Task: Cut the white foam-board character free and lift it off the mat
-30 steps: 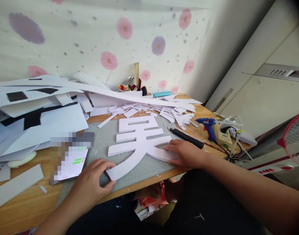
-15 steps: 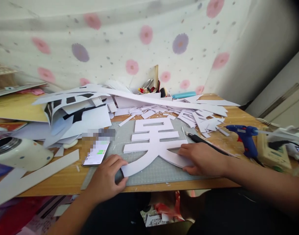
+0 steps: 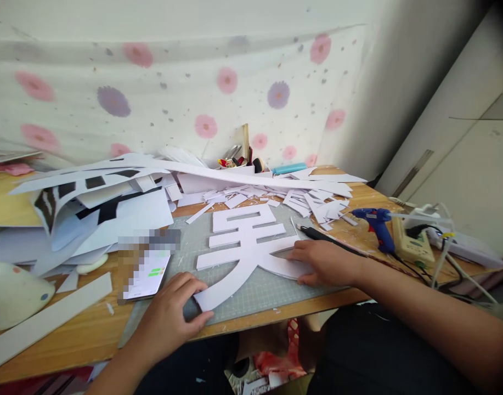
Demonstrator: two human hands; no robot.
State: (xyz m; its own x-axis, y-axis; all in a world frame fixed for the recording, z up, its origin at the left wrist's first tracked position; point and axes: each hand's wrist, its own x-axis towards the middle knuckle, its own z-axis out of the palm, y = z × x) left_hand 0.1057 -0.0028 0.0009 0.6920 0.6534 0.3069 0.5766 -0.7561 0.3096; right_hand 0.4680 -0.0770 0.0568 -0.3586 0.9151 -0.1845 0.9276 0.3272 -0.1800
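Observation:
A white foam board cut-out of a Chinese character (image 3: pixel 251 244) lies flat on the grey-green cutting mat (image 3: pixel 235 310). The curved end of its left leg sits between the thumb and bent fingers of my left hand (image 3: pixel 179 304). Over on the other side, my right hand (image 3: pixel 323 263) grips the right leg, its fingers on top and the thumb at the near edge. The tip of that leg is hidden under the hand. A black-handled pen-like tool (image 3: pixel 317 233) lies just beyond my right hand. Close to my left hand rests a phone (image 3: pixel 150 277) with a lit screen.
Scattered white offcuts (image 3: pixel 317 203) cover the back of the wooden table (image 3: pixel 86 323), beside a heap of cut sheets (image 3: pixel 128 211). At right, a blue glue gun (image 3: pixel 374 222) stands near a power strip (image 3: pixel 411 241) with cables. A long white strip (image 3: pixel 49 323) lies at left.
The view has turned to the right, so everything appears shifted left. Both hands stay at the same legs of the cut-out, which has not visibly moved on the mat.

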